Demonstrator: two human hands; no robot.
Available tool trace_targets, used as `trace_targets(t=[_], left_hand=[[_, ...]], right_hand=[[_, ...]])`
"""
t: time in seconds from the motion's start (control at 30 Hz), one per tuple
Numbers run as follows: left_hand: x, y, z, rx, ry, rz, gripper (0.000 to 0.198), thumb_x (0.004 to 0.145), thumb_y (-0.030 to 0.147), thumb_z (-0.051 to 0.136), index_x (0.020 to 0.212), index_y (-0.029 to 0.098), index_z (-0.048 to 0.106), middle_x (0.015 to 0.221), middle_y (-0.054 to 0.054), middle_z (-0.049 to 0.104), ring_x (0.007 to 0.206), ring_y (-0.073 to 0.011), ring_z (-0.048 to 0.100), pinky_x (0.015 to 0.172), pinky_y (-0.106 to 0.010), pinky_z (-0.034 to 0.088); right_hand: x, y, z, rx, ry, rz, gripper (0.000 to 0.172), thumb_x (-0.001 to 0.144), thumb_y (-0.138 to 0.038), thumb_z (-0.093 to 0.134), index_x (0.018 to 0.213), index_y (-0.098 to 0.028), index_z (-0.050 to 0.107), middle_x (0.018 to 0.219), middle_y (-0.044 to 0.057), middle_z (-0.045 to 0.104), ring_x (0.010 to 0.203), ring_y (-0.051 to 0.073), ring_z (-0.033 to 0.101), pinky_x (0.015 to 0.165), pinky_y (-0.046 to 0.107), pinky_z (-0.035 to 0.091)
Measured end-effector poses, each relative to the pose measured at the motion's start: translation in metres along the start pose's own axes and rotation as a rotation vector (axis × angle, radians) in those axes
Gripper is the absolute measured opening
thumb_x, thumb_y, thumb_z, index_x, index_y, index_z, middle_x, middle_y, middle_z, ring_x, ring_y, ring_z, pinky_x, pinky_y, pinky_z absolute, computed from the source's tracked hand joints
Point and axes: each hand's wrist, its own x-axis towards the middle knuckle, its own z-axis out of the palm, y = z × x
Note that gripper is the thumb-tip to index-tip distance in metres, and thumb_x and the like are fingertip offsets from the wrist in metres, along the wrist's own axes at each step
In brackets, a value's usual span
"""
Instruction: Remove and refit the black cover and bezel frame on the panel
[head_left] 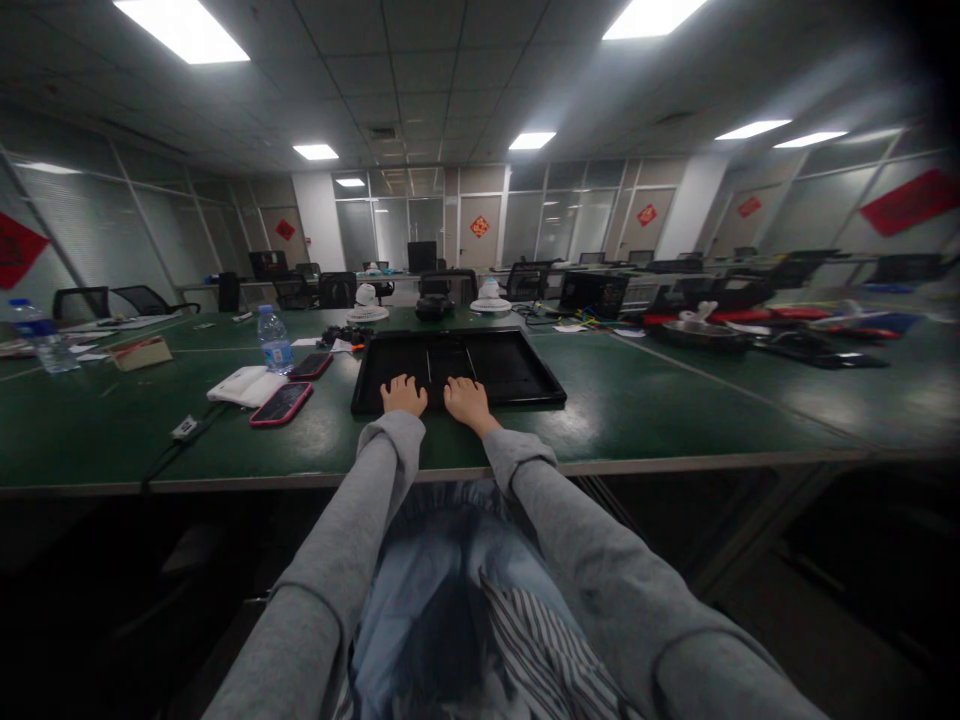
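Note:
A shallow black tray (517, 378) with a raised rim lies on the green table in front of me. My left hand (403, 396) rests palm down over its near edge, left of the middle, fingers apart and slightly bent. Just to the right, my right hand (466, 402) lies over the same edge with its fingers stretched forward, close together. Inside the tray, a thin pale line or rod (428, 364) shows beyond my left hand and a second thin pale rod (471, 362) beyond my right fingertips. Whether the fingers touch these is too small to tell.
Left of the tray lie a pink-edged phone (281, 404), a darker phone (310, 367), an open white booklet (247, 386) and a water bottle (274, 342). Two white domed devices (490, 298) stand behind it. A shallow pan (705, 335) and cluttered tools sit to the right.

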Motion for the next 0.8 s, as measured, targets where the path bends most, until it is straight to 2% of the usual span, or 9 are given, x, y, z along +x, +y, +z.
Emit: trace_targets(t=[0.8], left_hand=[[0.0039, -0.0042, 0.009, -0.013, 0.026, 0.004, 0.046, 0.094, 0.033, 0.045, 0.135, 0.02, 0.061, 0.146, -0.013, 0.053, 0.135, -0.0293, 0.044, 0.114, -0.053, 0.028]], right_hand=[[0.0011, 0.001, 0.0036, 0.004, 0.016, -0.009, 0.051, 0.103, -0.032, 0.025, 0.14, -0.014, 0.056, 0.134, 0.015, 0.06, 0.123, 0.025, 0.051, 0.107, 0.042, 0.03]])
